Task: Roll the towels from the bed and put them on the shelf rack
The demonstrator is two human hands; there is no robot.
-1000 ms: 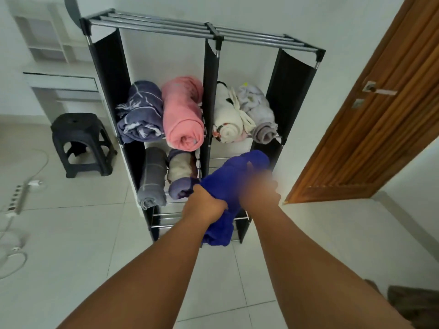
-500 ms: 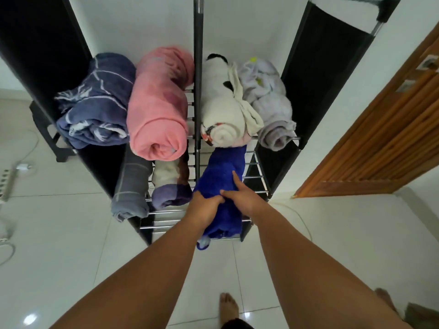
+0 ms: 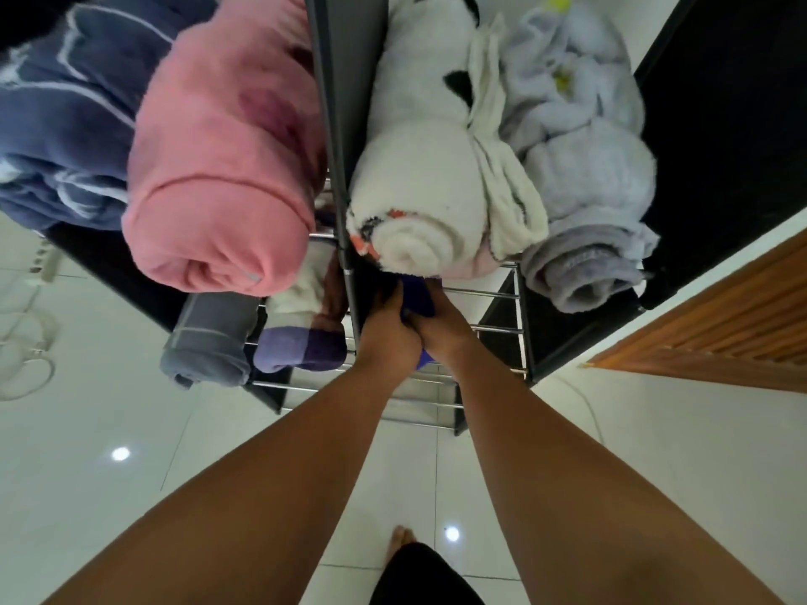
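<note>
My left hand [image 3: 384, 338] and right hand [image 3: 441, 329] grip the blue towel [image 3: 417, 299], curled round it in the lower right bay of the shelf rack [image 3: 493, 293]; releasing early may unroll it, or bump the overhanging white roll [image 3: 419, 189].

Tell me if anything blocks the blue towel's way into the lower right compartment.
Nothing visible does. The left hand and right hand grip the blue towel at that compartment's mouth, under the white towel roll; bare rails show beside them. Deeper in is hidden.

No legible text, labels or numbers anywhere.
</note>
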